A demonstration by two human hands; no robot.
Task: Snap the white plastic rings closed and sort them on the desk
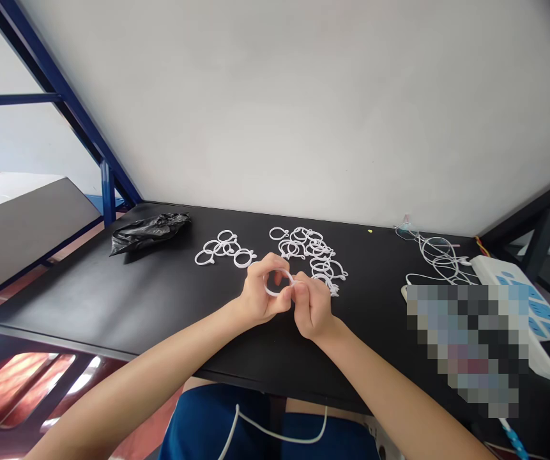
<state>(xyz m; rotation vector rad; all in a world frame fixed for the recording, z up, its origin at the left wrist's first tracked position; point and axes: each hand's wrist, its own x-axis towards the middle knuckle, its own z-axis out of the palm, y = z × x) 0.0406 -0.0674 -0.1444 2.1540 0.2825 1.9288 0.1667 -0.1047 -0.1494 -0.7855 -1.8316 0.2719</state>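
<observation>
White ring (pixel 267 289): held up over black table (pixel 179 300), abt mid-length, nr the near edge, loop open to camera.
Left hand (pixel 264 295): curled in a C round ring's left side, thumb low, fingers high; grip narrow, on the rim.
Right hand (pixel 313 305): closed in a tight pinch at ring's right side, thumb against fingers; small eyelet prob. under there, but mostly covered, can't tell for sure.
Ring pile (pixel 313 250): just beyond right hand, reaching toward the far edge; overlapping, w/ eyelets on several.
Small ring cluster (pixel 224 246): left of pile, apart from it, also toward far edge.
Black bag (pixel 150 234): crumpled, nr far left corner.
White cable (pixel 440 259): coiled nr far right corner, next to power strip (pixel 519 281) along the right edge.
Pinch point: best steadied w/ left, worked w/ right, using light pressure, given a thin, prob. bendy rim; fingertips best set a bit back for a clear look.
Near edge: better to work slightly farther in, to land any slip on table.
</observation>
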